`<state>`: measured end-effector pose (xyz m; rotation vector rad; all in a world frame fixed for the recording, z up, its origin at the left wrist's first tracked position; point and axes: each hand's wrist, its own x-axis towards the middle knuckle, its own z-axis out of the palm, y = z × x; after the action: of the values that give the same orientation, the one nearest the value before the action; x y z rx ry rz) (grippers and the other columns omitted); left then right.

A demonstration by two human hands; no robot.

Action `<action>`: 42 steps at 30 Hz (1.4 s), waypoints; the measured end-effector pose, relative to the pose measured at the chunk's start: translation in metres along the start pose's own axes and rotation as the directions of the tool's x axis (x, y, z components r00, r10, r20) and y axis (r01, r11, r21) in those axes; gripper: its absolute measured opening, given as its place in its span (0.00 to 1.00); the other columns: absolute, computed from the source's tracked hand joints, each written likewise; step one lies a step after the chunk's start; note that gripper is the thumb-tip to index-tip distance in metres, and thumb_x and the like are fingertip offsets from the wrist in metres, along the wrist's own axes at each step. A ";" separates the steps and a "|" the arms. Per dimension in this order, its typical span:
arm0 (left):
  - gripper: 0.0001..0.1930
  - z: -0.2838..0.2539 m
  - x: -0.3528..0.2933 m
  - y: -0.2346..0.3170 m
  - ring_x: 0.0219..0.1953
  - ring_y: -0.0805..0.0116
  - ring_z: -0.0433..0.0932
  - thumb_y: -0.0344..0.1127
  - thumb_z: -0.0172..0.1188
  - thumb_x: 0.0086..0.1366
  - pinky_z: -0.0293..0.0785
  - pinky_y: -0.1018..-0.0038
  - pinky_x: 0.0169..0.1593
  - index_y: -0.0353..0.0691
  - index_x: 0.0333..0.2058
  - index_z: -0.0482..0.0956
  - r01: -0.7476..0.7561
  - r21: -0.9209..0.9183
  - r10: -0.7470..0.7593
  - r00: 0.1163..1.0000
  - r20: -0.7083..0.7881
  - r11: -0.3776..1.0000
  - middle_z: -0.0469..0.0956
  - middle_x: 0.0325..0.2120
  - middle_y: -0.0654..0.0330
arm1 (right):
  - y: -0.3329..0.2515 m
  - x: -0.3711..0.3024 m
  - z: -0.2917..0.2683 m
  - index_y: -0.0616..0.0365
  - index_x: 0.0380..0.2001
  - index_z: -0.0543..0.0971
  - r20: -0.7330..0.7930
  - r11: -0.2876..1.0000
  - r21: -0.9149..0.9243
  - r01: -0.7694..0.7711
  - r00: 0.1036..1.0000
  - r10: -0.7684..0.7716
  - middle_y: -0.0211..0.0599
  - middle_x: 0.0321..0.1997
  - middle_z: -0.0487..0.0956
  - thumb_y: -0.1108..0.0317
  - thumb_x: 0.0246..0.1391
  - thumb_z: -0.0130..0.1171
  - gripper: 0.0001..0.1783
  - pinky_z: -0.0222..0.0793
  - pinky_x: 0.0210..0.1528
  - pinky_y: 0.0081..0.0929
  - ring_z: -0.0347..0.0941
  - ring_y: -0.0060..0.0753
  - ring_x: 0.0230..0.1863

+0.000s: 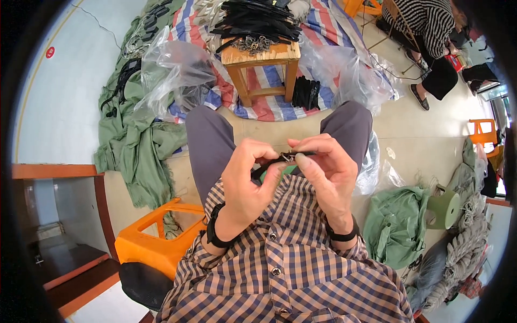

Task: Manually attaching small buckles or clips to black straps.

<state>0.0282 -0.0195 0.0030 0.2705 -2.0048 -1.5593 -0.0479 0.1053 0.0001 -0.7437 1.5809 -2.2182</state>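
Strap, black, with small metal ring: pinched between your left hand and right hand, raised chest-high over your lap so the ring sits under your eyes. More straps heaped on wooden stool ahead, within reach.

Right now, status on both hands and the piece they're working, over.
Left hand and right hand both pinching a black strap with a small metal ring, held over the lap. Nothing between the hands. Wooden stool stacked with straps ahead.
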 end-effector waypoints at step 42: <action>0.12 -0.004 -0.004 -0.016 0.18 0.85 0.54 0.36 0.46 0.68 0.50 0.85 0.21 0.35 0.38 0.74 0.301 -0.072 -0.271 0.923 0.274 0.951 0.59 0.16 0.73 | 0.014 0.005 0.005 0.65 0.37 0.75 -0.094 0.979 0.080 -0.186 0.977 0.193 0.31 0.33 0.75 0.71 0.54 0.57 0.09 0.67 0.37 0.15 0.71 0.18 0.34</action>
<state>0.0307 -0.0259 -0.0123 0.3409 -2.1397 -1.9746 -0.0500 0.0942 -0.0107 -0.4464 1.5404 -2.1889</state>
